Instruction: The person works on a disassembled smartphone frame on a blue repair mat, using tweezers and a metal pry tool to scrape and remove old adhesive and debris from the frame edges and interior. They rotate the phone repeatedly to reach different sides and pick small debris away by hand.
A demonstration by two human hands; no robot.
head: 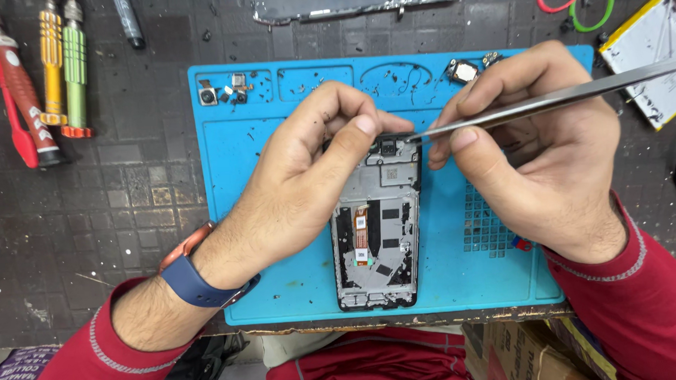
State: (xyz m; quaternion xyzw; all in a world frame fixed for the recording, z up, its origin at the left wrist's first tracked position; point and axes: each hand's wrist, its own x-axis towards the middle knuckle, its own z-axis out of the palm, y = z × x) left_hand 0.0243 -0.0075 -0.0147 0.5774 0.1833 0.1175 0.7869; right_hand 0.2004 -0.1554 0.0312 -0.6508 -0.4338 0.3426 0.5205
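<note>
An opened phone (376, 241) lies face down on a blue repair mat (281, 289), its inner frame and orange flex cable exposed. My left hand (315, 168) grips the phone's top left corner, thumb pressed near the camera module. My right hand (532, 161) holds long metal tweezers (559, 96), whose tips touch the phone's top edge beside my left thumb. A blue watch band sits on my left wrist.
Small camera parts (226, 91) and a speaker piece (465, 71) lie in the mat's top trays. Screwdrivers (62, 68) and a red tool (16, 89) rest at far left. A phone back cover (346, 2) sits at top, rubber bands (579, 2) and a battery (652, 55) at right.
</note>
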